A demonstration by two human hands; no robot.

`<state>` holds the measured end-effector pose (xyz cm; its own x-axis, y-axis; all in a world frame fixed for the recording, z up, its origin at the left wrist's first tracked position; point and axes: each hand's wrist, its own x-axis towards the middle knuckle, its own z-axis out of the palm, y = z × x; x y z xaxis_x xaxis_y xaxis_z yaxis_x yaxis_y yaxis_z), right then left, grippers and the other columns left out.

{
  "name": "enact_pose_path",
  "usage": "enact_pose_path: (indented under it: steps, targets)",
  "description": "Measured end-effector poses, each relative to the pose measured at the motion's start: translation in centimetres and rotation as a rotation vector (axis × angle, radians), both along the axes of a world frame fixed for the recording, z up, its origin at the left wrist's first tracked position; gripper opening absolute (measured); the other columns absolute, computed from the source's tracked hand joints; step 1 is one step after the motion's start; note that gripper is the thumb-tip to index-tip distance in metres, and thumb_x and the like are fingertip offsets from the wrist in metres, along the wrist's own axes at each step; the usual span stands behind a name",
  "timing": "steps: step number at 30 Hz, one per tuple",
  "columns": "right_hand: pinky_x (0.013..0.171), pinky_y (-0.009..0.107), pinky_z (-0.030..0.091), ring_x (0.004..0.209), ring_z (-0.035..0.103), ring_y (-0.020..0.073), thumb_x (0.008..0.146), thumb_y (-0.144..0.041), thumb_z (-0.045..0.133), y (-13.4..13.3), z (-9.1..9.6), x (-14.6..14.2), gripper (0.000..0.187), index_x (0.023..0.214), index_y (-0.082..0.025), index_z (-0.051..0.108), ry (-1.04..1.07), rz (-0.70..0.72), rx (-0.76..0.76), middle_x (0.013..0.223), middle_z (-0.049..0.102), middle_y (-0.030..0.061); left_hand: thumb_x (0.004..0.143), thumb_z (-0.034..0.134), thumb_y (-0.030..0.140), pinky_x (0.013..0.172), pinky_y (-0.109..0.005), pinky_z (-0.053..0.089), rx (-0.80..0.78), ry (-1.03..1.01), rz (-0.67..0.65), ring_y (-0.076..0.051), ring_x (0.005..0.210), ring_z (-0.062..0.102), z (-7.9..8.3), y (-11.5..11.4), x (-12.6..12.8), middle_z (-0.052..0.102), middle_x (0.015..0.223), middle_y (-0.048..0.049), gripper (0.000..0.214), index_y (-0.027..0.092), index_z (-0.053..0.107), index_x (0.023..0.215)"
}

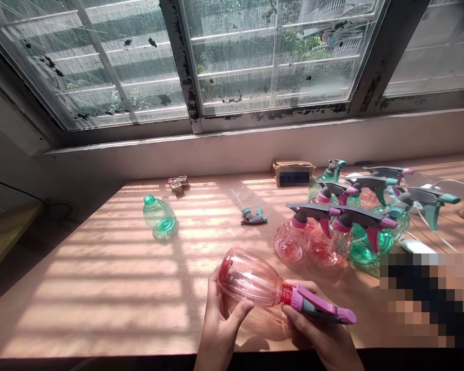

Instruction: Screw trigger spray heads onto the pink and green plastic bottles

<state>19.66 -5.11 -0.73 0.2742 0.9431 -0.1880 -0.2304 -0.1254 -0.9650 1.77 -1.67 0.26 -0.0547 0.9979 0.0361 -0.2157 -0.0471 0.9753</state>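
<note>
A clear pink spray bottle [251,278] lies tilted on its side between my hands, above the table's front part. My left hand [224,317] is wrapped round its base end, thumb along the lower side. At the neck, my right hand [313,322] grips the bottle where the pink and grey spray head [320,305] meets it; some fingers are hidden behind. The spray head points to the right. Farther back lies a loose teal and grey spray head [254,216] with its thin tube sticking up. A green bottle [159,219] without a spray head stands at the left.
Several pink and green spray bottles [330,239] stand grouped at the right. A small cardboard box [294,174] and some little square pieces [178,184] sit near the window wall. A pixelated patch covers the lower right. Striped sunlight falls across the wooden table [100,288].
</note>
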Motion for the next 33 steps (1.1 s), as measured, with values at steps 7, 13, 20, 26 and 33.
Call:
enact_pose_path:
  steps: [7,13,20,26,33]
  targets:
    - [0.050,0.030,0.050,0.052,0.059,0.0180,0.070,-0.050,0.088,0.3,-1.0,0.5,0.038,0.053,-0.021,0.071,0.001,-0.058,0.004,0.058,0.069,0.0016,0.082,0.082,0.029,0.123,-0.045,0.035,0.002,0.103,-0.003,-0.032,0.148,0.042,-0.5,0.1,0.0,0.054,0.155,-0.0038,0.068,0.036,0.054,0.144]
    - [0.041,0.026,0.043,0.049,0.058,0.0188,0.070,-0.049,0.087,0.0,0.0,0.0,0.036,0.097,-0.025,0.079,-0.062,-0.012,0.015,0.056,0.066,-0.0029,0.080,0.083,0.043,0.124,-0.043,0.033,0.065,-0.002,-0.017,-0.035,0.153,0.033,-0.2,0.1,-0.3,0.041,0.165,-0.0068,0.083,0.033,0.045,0.152]
    - [0.045,0.026,0.044,0.047,0.052,0.0155,0.076,-0.050,0.082,0.3,0.5,0.1,0.034,0.098,-0.025,0.074,-0.045,-0.049,0.080,0.057,0.063,-0.0053,0.085,0.080,0.034,0.125,-0.045,0.031,0.040,0.092,0.024,-0.032,0.148,0.042,-0.4,0.3,-0.1,0.042,0.164,-0.0012,0.063,0.038,0.056,0.143]
    - [0.042,0.025,0.044,0.051,0.058,0.0175,0.074,-0.048,0.084,0.3,0.6,0.0,0.035,0.099,-0.026,0.075,-0.072,-0.042,0.092,0.061,0.067,-0.0036,0.074,0.088,0.040,0.122,-0.041,0.036,0.022,0.054,-0.011,-0.033,0.149,0.040,-0.3,0.1,-0.1,0.049,0.160,-0.0040,0.079,0.035,0.053,0.145]
    - [0.039,0.023,0.036,0.041,0.046,0.0119,0.071,-0.055,0.085,0.3,0.0,-0.1,0.041,0.096,-0.023,0.075,-0.044,-0.058,-0.046,0.050,0.060,-0.0061,0.082,0.083,0.035,0.123,-0.042,0.034,0.015,0.099,-0.002,-0.033,0.147,0.043,-0.1,0.3,-0.5,0.049,0.159,-0.0025,0.070,0.038,0.055,0.145]
